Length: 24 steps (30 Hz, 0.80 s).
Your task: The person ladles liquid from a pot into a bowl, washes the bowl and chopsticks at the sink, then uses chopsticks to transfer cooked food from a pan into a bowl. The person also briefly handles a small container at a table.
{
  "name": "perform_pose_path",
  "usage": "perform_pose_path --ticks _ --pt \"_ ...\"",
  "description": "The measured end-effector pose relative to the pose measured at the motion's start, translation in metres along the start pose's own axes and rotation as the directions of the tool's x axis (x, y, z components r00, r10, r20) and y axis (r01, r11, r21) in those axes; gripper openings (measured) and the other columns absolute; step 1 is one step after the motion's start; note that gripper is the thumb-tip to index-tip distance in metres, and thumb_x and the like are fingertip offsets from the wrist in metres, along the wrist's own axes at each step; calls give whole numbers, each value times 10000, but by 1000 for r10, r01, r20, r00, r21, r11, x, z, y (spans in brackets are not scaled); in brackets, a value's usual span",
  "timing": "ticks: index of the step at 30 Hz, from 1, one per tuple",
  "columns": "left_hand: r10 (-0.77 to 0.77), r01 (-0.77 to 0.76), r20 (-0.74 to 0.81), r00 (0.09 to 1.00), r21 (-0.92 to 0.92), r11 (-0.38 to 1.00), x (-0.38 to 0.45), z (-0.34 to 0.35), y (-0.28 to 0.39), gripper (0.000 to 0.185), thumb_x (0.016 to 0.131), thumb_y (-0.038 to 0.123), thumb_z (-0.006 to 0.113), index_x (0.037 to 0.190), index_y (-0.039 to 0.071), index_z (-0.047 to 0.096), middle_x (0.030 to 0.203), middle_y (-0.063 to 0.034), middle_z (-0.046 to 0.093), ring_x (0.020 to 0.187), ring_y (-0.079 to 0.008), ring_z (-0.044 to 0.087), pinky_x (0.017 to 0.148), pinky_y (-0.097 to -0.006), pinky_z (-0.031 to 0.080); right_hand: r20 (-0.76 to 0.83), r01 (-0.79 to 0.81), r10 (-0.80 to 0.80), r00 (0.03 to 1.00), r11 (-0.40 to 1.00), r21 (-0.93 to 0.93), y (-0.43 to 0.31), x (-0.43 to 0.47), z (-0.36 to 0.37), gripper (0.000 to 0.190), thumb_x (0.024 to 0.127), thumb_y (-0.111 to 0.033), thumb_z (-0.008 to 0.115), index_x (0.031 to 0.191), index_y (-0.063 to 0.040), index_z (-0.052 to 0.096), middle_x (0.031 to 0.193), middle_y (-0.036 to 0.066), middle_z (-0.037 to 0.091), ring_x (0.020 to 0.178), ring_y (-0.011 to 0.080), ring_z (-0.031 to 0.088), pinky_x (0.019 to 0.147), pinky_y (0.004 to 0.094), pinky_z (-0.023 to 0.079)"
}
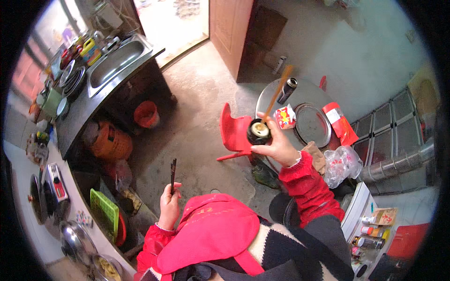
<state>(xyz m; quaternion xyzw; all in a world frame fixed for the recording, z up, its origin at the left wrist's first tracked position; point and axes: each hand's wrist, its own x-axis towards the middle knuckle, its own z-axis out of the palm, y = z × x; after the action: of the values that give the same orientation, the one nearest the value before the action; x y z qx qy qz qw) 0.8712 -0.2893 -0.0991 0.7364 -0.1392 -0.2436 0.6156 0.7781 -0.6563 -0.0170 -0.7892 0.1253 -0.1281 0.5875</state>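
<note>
My left hand [169, 204] is closed round a pair of dark chopsticks [173, 172], which point upwards. Raised in front of the round table, my right hand [277, 144] grips a dark jar [258, 137] with something pale showing at its top. A long light-brown stick [277, 93] stands up from beside the top of the jar; whether it rests in the jar or between my fingers I cannot tell. Red sleeves cover both forearms.
The round table [259, 102] carries a round metal tray [312, 124], a tissue pack [284, 117], a dark bottle [287, 90] and a red packet [340, 123]. A red chair [233, 131] stands beside it. At the left are a counter with a steel sink [117, 63] and an orange gas cylinder [110, 140].
</note>
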Motion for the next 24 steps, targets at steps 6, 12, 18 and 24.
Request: perform_pose_path --ticks 6,12,18,24 --pt "-22 22 116 993 -2 1000 107 26 13 233 881 -47 448 1061 21 578 771 13 498 727 -78 467 667 -223 395 -459 -118 -70 886 922 -369 39 9 -123 1027 617 -113 858 1440 -67 245 1257 186 504 1185 287 503 1014 378 402" --pt "-103 142 290 952 -117 983 230 71 34 177 842 55 494 933 15 641 704 37 486 647 -70 441 592 -228 366 -437 -318 -233 869 415 -853 20 34 -222 790 603 -193 830 1284 -36 463 1227 168 519 1148 365 472 1006 431 385" --pt "-84 96 358 930 -16 995 363 101 55 195 868 189 655 734 68 581 657 56 494 603 -47 414 546 -229 315 -451 -447 -27 892 92 -890 13 92 -248 800 564 -139 834 1263 -15 465 1216 177 493 1128 366 450 990 430 392" --pt "-63 41 542 838 52 998 453 144 82 262 936 188 605 724 44 551 692 21 501 648 -71 449 600 -252 378 -404 -405 45 914 36 -913 33 153 -262 714 565 -108 799 1212 -15 512 1150 157 509 1102 355 464 943 430 424"
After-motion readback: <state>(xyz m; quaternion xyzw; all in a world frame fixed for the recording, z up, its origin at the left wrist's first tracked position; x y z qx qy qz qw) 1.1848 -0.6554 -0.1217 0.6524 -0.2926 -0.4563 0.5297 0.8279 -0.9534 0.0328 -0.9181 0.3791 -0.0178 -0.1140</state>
